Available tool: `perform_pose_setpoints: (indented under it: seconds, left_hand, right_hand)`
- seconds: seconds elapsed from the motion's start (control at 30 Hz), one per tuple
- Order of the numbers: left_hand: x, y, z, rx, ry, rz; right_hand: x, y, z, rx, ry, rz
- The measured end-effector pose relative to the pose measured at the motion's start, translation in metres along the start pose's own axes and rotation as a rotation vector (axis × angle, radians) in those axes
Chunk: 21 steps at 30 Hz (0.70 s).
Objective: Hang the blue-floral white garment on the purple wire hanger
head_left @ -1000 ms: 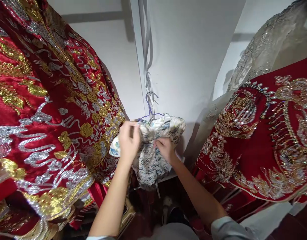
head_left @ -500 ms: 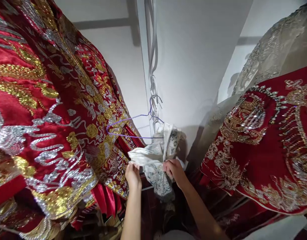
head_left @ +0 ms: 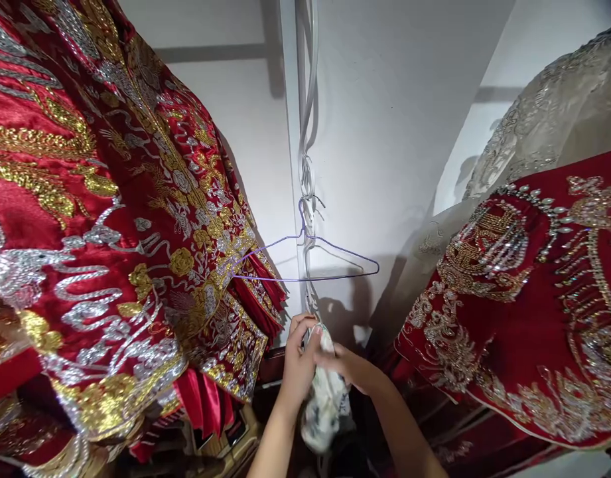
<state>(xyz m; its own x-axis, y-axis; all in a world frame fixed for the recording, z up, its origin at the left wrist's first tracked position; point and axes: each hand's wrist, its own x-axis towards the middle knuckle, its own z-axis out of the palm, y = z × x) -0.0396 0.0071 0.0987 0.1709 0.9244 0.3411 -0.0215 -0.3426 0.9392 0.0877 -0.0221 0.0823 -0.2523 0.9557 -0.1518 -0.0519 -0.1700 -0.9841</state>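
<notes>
A white patterned cloth [head_left: 321, 415] hangs bunched below my two hands, its lower end blurred. My left hand [head_left: 301, 346] is closed on its top, thumb against the fabric. Close beside it on the right, my right hand [head_left: 345, 366] grips the same cloth. Above them, a purple wire hanger [head_left: 305, 279] hangs bare from a white cord [head_left: 310, 99] on the wall, apart from both hands.
Red embroidered garments [head_left: 186, 219] with gold and silver work fill the left side. At right stand another red beaded garment [head_left: 529, 318] and a pale sheer gown [head_left: 548, 113]. Dark items lie low beneath the hands.
The cloth has come off the purple hanger and moved down, now gathered into a narrower bunch. My hands have drawn together around it, and the hanger's right side is now uncovered.
</notes>
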Motion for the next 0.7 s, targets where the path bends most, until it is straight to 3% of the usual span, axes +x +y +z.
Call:
perform_pose_setpoints:
  seconds: [0.1,0.17,0.27,0.33,0.43,0.57,0.7]
  left_hand:
    - [-0.016,-0.018,-0.014,-0.005,-0.113,-0.174]
    - [-0.032,-0.027,-0.028,0.035,-0.259,-0.279]
    - [-0.055,-0.031,-0.053,0.192,-0.575,-0.406]
    - [-0.065,-0.028,-0.070,0.318,-0.661,-0.435]
    - [-0.071,-0.023,-0.092,0.487,-0.549,-0.413]
    - [-0.073,-0.019,-0.112,0.660,-0.311,-0.385]
    - [-0.060,-0.005,-0.122,0.776,-0.322,-0.264]
  right_hand:
    - [-0.004,-0.006,-0.012,-0.141,-0.092,-0.122]
    - [-0.002,-0.018,-0.020,-0.241,-0.005,-0.252]
    - [0.004,-0.042,-0.031,-0.344,0.131,-0.441]
    - [0.009,-0.058,-0.035,-0.391,0.228,-0.497]
    - [0.025,-0.070,-0.038,-0.458,0.355,-0.530]
    - [0.062,-0.055,-0.048,-0.487,0.505,-0.542]
    - [0.080,-0.040,-0.065,-0.611,0.525,-0.506]
